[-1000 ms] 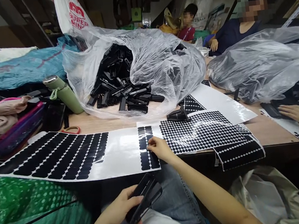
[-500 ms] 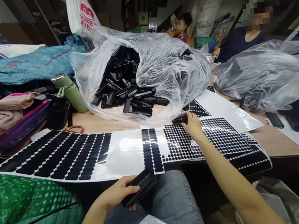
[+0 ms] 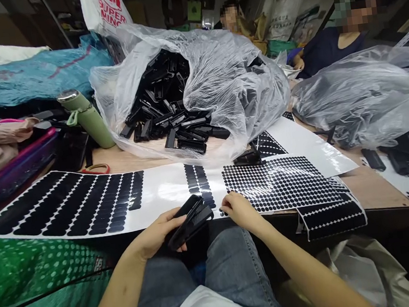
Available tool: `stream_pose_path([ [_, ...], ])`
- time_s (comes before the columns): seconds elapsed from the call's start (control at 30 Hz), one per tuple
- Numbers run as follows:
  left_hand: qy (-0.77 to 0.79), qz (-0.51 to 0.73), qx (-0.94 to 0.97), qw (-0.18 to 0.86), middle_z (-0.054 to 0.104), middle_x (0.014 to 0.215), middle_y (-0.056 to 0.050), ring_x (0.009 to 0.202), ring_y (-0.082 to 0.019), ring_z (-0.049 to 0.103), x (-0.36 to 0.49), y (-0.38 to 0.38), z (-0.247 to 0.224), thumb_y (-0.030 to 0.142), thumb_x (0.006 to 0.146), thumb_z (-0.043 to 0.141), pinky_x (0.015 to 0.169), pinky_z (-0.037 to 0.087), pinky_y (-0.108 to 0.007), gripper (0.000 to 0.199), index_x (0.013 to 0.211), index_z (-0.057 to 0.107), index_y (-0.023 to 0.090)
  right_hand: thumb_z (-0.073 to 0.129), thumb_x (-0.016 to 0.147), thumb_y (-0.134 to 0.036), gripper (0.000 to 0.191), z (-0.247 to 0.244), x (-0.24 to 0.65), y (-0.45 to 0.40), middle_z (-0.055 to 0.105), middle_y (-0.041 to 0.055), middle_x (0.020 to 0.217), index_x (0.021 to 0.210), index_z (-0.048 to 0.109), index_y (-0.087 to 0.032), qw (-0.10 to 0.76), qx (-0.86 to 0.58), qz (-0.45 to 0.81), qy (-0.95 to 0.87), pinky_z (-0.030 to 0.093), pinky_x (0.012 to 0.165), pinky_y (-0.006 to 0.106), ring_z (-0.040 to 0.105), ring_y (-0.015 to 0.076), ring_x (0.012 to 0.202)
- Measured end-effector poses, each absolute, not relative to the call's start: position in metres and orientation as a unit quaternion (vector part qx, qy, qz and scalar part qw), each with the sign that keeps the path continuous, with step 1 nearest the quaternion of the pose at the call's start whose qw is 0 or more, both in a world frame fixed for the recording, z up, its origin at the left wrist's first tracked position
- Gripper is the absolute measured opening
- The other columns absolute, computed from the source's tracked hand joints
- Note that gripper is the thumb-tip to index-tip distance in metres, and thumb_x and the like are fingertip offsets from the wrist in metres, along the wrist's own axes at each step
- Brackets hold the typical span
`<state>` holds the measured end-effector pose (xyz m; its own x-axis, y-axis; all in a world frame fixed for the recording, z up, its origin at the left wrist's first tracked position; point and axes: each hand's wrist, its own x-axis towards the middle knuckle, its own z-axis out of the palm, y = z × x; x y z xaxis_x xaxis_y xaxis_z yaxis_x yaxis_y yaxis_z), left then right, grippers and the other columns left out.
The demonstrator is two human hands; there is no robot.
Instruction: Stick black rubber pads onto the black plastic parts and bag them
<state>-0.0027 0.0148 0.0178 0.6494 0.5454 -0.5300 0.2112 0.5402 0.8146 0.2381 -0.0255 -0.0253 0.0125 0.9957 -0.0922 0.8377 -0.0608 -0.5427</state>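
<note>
My left hand (image 3: 163, 229) grips one or two long black plastic parts (image 3: 190, 221) above my lap; they spread apart like a V, and I cannot tell if they are joined. My right hand (image 3: 238, 211) is at the lower left corner of a sheet of small round black stickers (image 3: 274, 182). Its thumb and forefinger are pinched together there, by the corner dots; anything between them is too small to make out. Another black plastic part (image 3: 247, 157) lies at that sheet's upper edge. To the left stretches a white sheet with larger oblong black stickers (image 3: 73, 203).
Behind the sheets, a clear plastic bag (image 3: 233, 81) spills several black parts (image 3: 170, 113). A green flask (image 3: 90, 119) and red-handled scissors (image 3: 96, 169) stand left. Another plastic bag (image 3: 360, 96) lies right. Two people sit across the table.
My right hand has let go of the black part at the sheet's upper edge and come down to the sheet's near corner. My left hand has risen slightly, turning its black part.
</note>
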Motion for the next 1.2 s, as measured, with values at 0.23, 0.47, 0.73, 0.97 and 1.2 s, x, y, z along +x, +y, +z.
stream_pose_path([
  [0.23,0.388,0.077,0.429,0.812,0.062,0.060,-0.005,0.042,-0.017,0.058,0.008,0.021,0.015,0.041,0.077,0.051,0.038,0.044,-0.023,0.046,0.113,0.051,0.012,0.050,0.077,-0.019,0.013,-0.030,0.241,-0.029,0.050,0.0048,0.076,0.064,0.051,-0.019,0.218,-0.674,0.257,-0.657,0.037,0.075,0.034,0.046,0.0195,0.080],
  [0.47,0.368,0.077,0.324,0.868,0.061,0.060,-0.006,0.033,-0.012,0.052,0.000,0.012,0.001,0.041,0.079,0.049,0.032,0.039,-0.020,0.038,0.098,0.058,0.010,0.046,0.082,-0.035,0.017,0.011,0.230,-0.030,0.052,0.0050,0.102,0.074,0.048,-0.021,0.408,-0.531,0.488,-0.560,0.040,0.077,0.029,0.050,0.0169,0.093],
  [0.73,0.370,0.062,0.253,0.892,0.062,0.062,-0.008,0.034,-0.012,0.053,0.013,0.010,-0.005,0.046,0.080,0.044,0.031,0.039,-0.020,0.047,0.101,0.058,0.007,0.046,0.081,-0.036,0.018,0.002,0.197,-0.002,0.056,0.0035,0.096,0.075,0.049,-0.019,0.449,-0.516,0.460,-0.566,0.041,0.073,0.027,0.052,0.0132,0.080],
  [0.97,0.456,0.235,0.350,0.784,0.061,0.063,-0.007,0.044,-0.015,0.057,0.012,0.022,0.017,0.065,0.075,0.035,0.041,0.042,-0.023,0.065,0.097,0.059,0.009,0.052,0.074,-0.039,0.021,0.000,0.204,0.035,0.057,0.0013,0.072,0.074,0.055,-0.018,0.474,-0.601,0.423,-0.484,0.041,0.066,0.028,0.051,0.0158,0.072],
  [1.2,0.515,0.400,0.390,0.650,0.057,0.058,-0.001,0.044,-0.015,0.056,0.027,0.041,0.005,0.058,0.051,0.069,0.046,0.046,-0.028,0.059,0.087,0.059,0.013,0.048,0.076,-0.033,0.015,0.005,0.180,0.050,0.058,0.0024,0.072,0.071,0.053,-0.019,0.508,-0.586,0.363,-0.516,0.042,0.068,0.030,0.054,0.0181,0.072],
])
